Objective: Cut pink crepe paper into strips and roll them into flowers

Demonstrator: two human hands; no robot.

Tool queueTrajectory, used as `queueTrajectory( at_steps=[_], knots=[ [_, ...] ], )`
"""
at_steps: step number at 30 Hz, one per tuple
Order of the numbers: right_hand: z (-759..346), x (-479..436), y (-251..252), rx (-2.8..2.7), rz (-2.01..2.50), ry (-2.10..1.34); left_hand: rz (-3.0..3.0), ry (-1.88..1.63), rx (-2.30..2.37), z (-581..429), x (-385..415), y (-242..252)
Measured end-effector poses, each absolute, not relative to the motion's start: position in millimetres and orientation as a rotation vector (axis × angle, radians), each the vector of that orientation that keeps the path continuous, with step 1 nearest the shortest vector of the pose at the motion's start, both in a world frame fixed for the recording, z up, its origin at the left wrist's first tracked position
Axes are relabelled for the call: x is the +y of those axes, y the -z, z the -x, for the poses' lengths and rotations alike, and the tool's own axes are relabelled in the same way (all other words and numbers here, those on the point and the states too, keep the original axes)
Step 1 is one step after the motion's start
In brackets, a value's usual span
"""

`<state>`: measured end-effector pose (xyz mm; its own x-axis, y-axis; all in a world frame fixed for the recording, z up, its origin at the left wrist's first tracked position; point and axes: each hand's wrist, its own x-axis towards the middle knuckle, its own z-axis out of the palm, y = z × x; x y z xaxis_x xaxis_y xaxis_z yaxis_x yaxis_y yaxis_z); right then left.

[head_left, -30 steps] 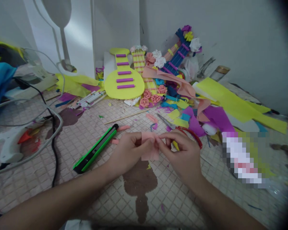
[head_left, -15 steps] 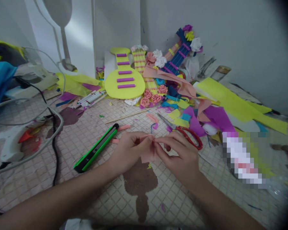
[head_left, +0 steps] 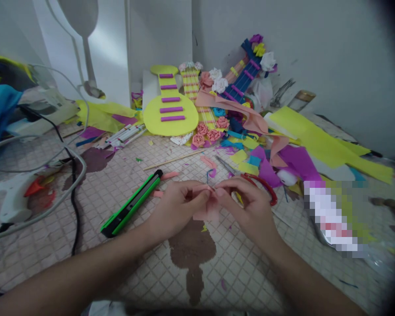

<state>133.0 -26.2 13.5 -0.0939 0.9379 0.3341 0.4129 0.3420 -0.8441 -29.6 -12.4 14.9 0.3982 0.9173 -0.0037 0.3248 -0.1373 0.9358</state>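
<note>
Between my two hands is a small piece of pink crepe paper (head_left: 206, 212), its lower part hanging down below the fingers. My left hand (head_left: 176, 208) pinches its upper left edge between thumb and forefinger. My right hand (head_left: 246, 199) pinches the upper right edge, close to the left fingertips. The exact fold under the fingertips is hidden. Left of my left hand lies a green box cutter (head_left: 131, 204). Red-handled scissors (head_left: 266, 188) lie behind my right hand, which partly covers them.
A white glue gun (head_left: 15, 197) with cables lies at the left. Behind stand a yellow paper guitar (head_left: 171, 116), a blue guitar (head_left: 242, 83) and pink paper roses (head_left: 198, 140). A wooden stick (head_left: 174, 159), marker pens (head_left: 125, 135) and yellow paper sheets (head_left: 322, 136) lie around.
My right thumb and forefinger have shifted slightly along the pink paper's top edge, and the right hand has opened a little wider. My left hand keeps its pinch.
</note>
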Motion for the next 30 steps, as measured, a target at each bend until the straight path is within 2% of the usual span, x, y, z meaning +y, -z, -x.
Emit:
queueTrajectory(
  at_steps=[4, 9, 19, 30],
  knots=[
    [-136.0, -18.2, -8.9, -1.554, 1.304, -1.105, -1.660, -0.833, 1.164, 28.2, -15.4, -8.6],
    [-136.8, -14.6, -3.9, -1.488, 1.239, -1.318, -1.566, -0.817, 1.161, 29.0, -18.2, -6.2],
    [-133.6, -17.0, -2.9, -1.293, 1.236, -1.337, -1.427, -0.719, 1.058, 26.4, -16.8, -8.2],
    [-132.9, -19.0, -4.0, -1.275, 1.296, -1.302, -1.568, -0.681, 1.148, 28.3, -16.1, -9.0]
  ],
)
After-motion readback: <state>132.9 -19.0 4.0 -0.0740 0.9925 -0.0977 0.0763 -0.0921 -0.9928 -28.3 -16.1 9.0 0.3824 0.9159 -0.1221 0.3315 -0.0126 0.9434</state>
